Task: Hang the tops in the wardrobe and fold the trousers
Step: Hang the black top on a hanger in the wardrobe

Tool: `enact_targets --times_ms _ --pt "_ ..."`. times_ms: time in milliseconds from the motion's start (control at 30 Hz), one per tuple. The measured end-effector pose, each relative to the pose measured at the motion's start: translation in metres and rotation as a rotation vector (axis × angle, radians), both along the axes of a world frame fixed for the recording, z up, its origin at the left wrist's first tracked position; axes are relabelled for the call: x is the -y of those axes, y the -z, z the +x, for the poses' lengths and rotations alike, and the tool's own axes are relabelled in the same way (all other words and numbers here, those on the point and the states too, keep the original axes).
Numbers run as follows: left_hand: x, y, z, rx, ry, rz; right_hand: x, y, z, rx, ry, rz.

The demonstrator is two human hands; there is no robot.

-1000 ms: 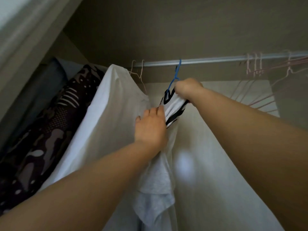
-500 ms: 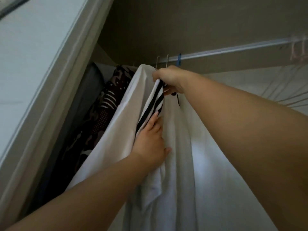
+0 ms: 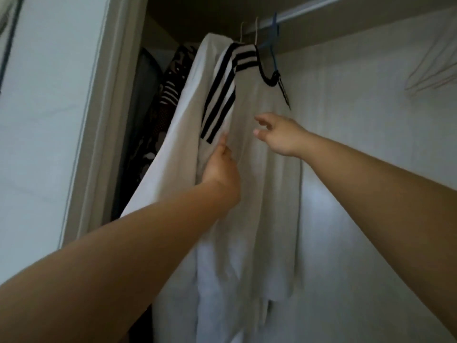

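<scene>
**mossy:** So where was the white top with black stripes down its shoulder and sleeve (image 3: 247,115) at that point?

**kel:** Up in the wardrobe, hanging off a thin blue hanger (image 3: 274,55) hooked over the silver metal rail (image 3: 311,9). Its black collar trim looped down right under the hanger's neck. The top hung tight against a plain white garment (image 3: 190,100) on its left. Further left, a dark patterned garment (image 3: 165,102) sat squeezed in beside the pale door frame (image 3: 108,107).

**mossy:** And the person's hands?

**kel:** The left hand (image 3: 220,169) had the cloth pinched just below the striped sleeve, with the fingers pointing up along the hem. The right hand (image 3: 279,136) was loose, fingers spread and gripping nothing. It hovered in front of the top's chest, a bit below the collar. Honestly couldn't tell if the fingertips were brushing the fabric or not.

**mossy:** Anything else in there?

**kel:** A blurry bunch of pale hangers (image 3: 432,70) sat off at the right edge, well apart from the top, against the white back wall (image 3: 371,125). Two pale hanger hooks (image 3: 256,30) also poked up just left of the blue one, above the white garments.
</scene>
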State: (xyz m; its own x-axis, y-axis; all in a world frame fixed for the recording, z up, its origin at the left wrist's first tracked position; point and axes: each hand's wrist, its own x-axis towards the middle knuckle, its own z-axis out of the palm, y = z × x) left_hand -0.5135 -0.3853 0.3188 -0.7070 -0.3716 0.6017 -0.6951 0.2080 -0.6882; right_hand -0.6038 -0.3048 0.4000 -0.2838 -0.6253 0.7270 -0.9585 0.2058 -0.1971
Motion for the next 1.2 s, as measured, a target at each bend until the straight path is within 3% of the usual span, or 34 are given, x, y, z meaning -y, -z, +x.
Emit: enact_targets --times_ms 100,200,333,600,767,933,1200 --pt "-0.007 0.030 0.011 0.041 -0.030 0.007 -0.022 0.062 -0.009 -0.011 0.029 0.026" --pt "-0.009 0.065 0.028 0.041 0.088 0.058 -0.040 0.126 -0.012 -0.007 0.051 0.030" --pt "-0.022 0.113 0.063 -0.028 0.287 0.068 -0.058 0.212 -0.003 -0.015 0.059 0.004" --pt "-0.063 0.245 0.148 -0.160 0.398 0.234 -0.098 0.358 0.049 0.005 -0.024 0.026" --pt "-0.096 0.334 0.206 -0.200 0.306 0.406 -0.108 0.428 0.101 -0.071 -0.218 0.144" --pt "-0.124 0.409 0.280 -0.226 0.089 0.565 -0.111 0.486 0.175 0.020 -0.423 0.181" --pt "-0.153 0.475 0.414 -0.479 -0.271 0.789 -0.094 0.556 0.335 0.237 -0.598 0.351"
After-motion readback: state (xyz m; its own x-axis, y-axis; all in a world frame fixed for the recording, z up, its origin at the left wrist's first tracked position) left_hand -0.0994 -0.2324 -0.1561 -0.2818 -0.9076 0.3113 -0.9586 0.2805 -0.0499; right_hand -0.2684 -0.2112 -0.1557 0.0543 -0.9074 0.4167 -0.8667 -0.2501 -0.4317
